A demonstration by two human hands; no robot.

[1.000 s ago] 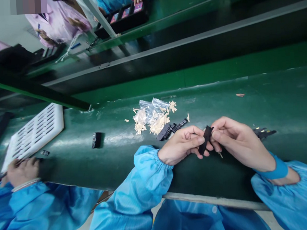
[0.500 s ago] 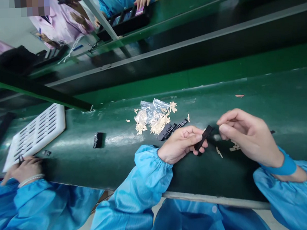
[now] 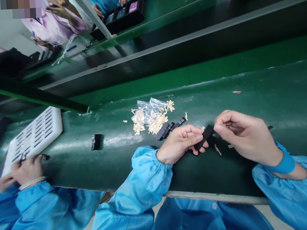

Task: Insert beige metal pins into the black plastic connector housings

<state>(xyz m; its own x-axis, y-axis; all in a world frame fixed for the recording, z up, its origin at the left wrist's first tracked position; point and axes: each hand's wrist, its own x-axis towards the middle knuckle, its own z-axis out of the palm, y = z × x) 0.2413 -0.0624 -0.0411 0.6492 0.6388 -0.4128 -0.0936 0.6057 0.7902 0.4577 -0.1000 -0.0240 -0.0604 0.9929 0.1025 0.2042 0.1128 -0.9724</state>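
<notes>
My left hand (image 3: 179, 143) is closed round a small black plastic part (image 3: 203, 137), which sticks out towards the right. My right hand (image 3: 243, 134) is pinched, thumb and forefinger together at the part's upper end; what the pinch holds, if anything, is too small to make out. Both hands hover just above the green conveyor belt (image 3: 271, 98). A few beige slivers (image 3: 217, 149) lie on the belt under my right hand. Behind my left hand lie more black parts (image 3: 169, 128).
A clear bag with a heap of beige slivers (image 3: 151, 117) lies beyond the black parts. One black piece (image 3: 96, 141) sits alone to the left. A co-worker's hand (image 3: 25, 168) rests by a white slotted tray (image 3: 33, 135). Other people work across the line.
My right hand drew back from the black part, dropped beige slivers onto the belt, then came back to the part's tip. My left hand kept its hold.
</notes>
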